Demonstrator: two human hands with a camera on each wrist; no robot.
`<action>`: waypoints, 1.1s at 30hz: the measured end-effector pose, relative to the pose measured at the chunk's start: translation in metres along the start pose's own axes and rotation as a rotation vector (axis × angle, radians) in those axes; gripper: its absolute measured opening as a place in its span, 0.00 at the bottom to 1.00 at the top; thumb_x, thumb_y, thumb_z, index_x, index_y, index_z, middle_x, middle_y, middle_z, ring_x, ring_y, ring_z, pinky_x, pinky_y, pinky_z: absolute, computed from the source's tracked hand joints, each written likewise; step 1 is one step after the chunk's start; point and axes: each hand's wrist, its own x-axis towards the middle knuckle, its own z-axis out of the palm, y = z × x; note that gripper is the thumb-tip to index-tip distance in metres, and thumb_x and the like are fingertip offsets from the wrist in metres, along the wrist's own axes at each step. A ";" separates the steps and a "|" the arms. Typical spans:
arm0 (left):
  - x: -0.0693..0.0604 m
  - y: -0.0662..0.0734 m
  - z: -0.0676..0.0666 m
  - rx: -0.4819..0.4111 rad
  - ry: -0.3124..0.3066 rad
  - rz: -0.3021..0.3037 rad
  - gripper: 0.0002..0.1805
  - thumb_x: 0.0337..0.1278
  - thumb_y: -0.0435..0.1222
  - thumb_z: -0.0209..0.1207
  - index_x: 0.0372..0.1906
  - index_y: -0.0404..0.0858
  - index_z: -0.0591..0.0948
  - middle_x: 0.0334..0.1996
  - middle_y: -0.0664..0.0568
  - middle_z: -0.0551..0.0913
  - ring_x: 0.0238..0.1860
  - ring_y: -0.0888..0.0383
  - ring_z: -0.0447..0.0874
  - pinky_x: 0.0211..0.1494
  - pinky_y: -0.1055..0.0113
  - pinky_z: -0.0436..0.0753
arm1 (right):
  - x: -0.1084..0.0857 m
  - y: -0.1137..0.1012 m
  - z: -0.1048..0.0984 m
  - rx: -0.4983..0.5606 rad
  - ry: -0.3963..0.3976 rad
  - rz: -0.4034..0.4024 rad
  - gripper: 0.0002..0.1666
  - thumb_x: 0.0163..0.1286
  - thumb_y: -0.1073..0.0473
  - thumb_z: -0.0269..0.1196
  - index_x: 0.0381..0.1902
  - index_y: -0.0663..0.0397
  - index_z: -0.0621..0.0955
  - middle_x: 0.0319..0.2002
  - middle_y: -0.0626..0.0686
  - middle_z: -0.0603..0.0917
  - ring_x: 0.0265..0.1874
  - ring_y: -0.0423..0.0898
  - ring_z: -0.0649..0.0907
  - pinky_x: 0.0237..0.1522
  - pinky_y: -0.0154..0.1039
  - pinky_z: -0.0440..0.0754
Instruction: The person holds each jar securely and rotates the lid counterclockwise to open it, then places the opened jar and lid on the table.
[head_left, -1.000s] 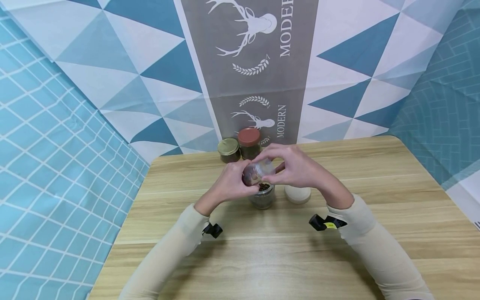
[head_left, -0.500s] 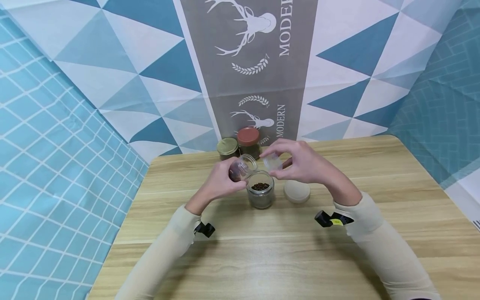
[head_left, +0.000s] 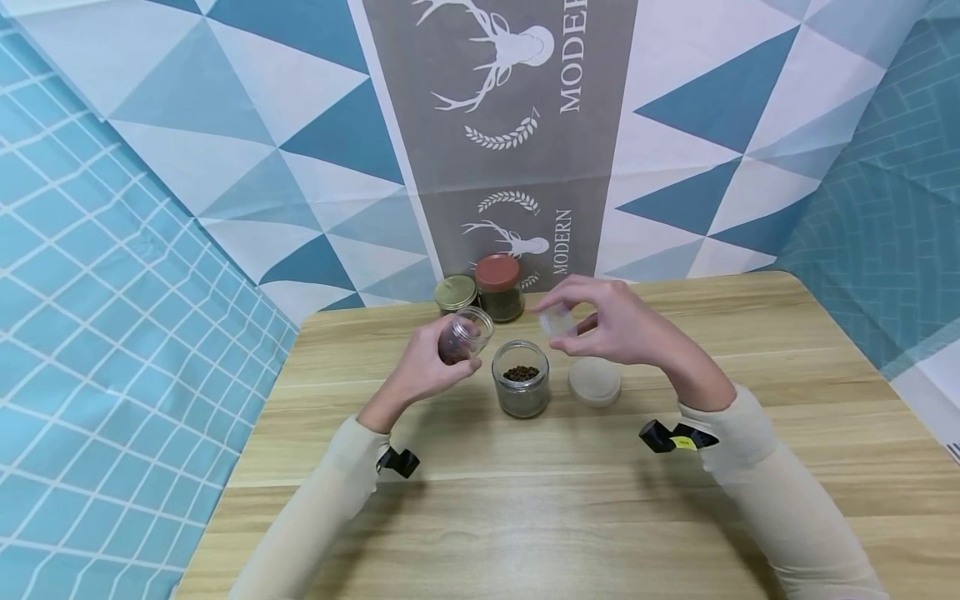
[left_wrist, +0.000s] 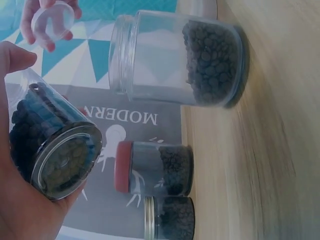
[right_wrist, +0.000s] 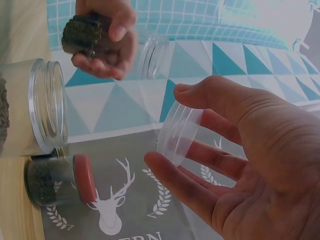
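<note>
My left hand [head_left: 417,364] grips a small clear jar [head_left: 459,336] by its side, tilted, its mouth uncovered and facing up to the right. Dark bean-like pieces [left_wrist: 37,120] fill much of it in the left wrist view. To the right, my right hand [head_left: 611,322] pinches a translucent plastic lid [right_wrist: 177,131] between thumb and fingers, in the air. Between the hands a larger open glass jar [head_left: 522,400] stands upright on the table, with similar dark pieces [head_left: 521,373] in its lower part. Neither hand touches this larger jar.
A white round lid [head_left: 595,381] lies on the wooden table [head_left: 525,517] just right of the larger jar. Behind stand a red-lidded jar [head_left: 498,287] and a gold-lidded jar [head_left: 456,293], near the patterned backdrop [head_left: 480,158].
The translucent lid has come off the small jar's mouth. My left hand has moved left with the jar, my right hand rightward with the lid. The larger jar stays put.
</note>
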 end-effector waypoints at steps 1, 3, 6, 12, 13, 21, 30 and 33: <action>-0.001 -0.001 -0.001 -0.007 0.002 0.002 0.22 0.53 0.38 0.71 0.53 0.35 0.87 0.41 0.40 0.92 0.35 0.61 0.85 0.39 0.71 0.84 | -0.001 0.001 -0.001 -0.002 0.004 0.001 0.25 0.67 0.70 0.78 0.61 0.56 0.90 0.60 0.60 0.90 0.56 0.56 0.87 0.46 0.41 0.97; -0.002 -0.003 -0.001 -0.020 0.007 0.007 0.21 0.53 0.37 0.71 0.53 0.34 0.86 0.39 0.40 0.92 0.33 0.62 0.85 0.37 0.71 0.83 | -0.002 0.002 -0.002 -0.008 0.012 0.011 0.24 0.67 0.70 0.78 0.61 0.55 0.91 0.59 0.59 0.90 0.56 0.56 0.86 0.46 0.41 0.97; -0.004 -0.006 -0.003 -0.031 0.016 0.007 0.20 0.54 0.36 0.71 0.53 0.34 0.86 0.39 0.40 0.92 0.33 0.64 0.85 0.36 0.72 0.83 | -0.004 0.001 -0.004 -0.013 0.015 0.017 0.24 0.67 0.70 0.78 0.61 0.55 0.91 0.59 0.59 0.90 0.57 0.56 0.85 0.46 0.40 0.97; -0.007 -0.010 -0.007 -0.036 0.042 0.010 0.21 0.53 0.36 0.72 0.53 0.35 0.86 0.44 0.38 0.91 0.36 0.64 0.86 0.39 0.72 0.83 | -0.008 0.003 -0.008 -0.017 0.020 0.036 0.25 0.68 0.70 0.78 0.62 0.55 0.90 0.59 0.59 0.90 0.57 0.56 0.85 0.47 0.39 0.97; -0.008 -0.010 -0.007 -0.032 0.047 0.015 0.21 0.53 0.36 0.72 0.53 0.35 0.86 0.45 0.38 0.91 0.37 0.63 0.86 0.41 0.72 0.84 | -0.009 0.004 -0.008 -0.016 0.022 0.040 0.25 0.68 0.70 0.78 0.62 0.55 0.90 0.59 0.59 0.90 0.57 0.56 0.84 0.47 0.39 0.97; -0.012 -0.016 -0.011 -0.042 0.057 0.029 0.22 0.53 0.35 0.71 0.54 0.34 0.85 0.49 0.36 0.90 0.42 0.60 0.86 0.44 0.71 0.85 | -0.017 0.013 -0.011 -0.029 0.037 0.075 0.25 0.68 0.69 0.78 0.63 0.54 0.90 0.60 0.58 0.90 0.57 0.55 0.85 0.47 0.41 0.97; -0.017 -0.017 -0.013 -0.023 0.057 0.065 0.23 0.52 0.38 0.69 0.54 0.33 0.85 0.46 0.37 0.90 0.39 0.60 0.84 0.41 0.70 0.84 | -0.031 0.028 -0.020 -0.047 0.063 0.125 0.28 0.66 0.72 0.78 0.64 0.56 0.89 0.59 0.59 0.88 0.57 0.57 0.86 0.48 0.43 0.97; -0.018 -0.017 -0.014 -0.034 0.057 0.084 0.23 0.52 0.38 0.68 0.54 0.33 0.85 0.45 0.37 0.90 0.38 0.61 0.83 0.40 0.70 0.83 | -0.036 0.032 -0.025 -0.062 0.077 0.134 0.29 0.66 0.73 0.78 0.64 0.56 0.89 0.60 0.59 0.89 0.57 0.57 0.86 0.47 0.43 0.97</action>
